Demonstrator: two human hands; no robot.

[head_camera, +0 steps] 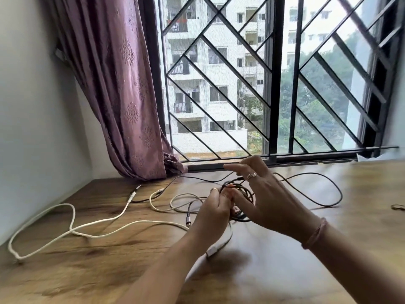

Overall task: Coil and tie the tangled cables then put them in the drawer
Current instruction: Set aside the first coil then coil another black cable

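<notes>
Gripping dark cable coil – left hand; right hand fingers spread.

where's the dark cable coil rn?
Head view, centre: the dark cable coil is held just above the wooden table, gripped by the left hand, with the right hand beside it.

Head camera looks forward and down, close over the wooden table.
</notes>
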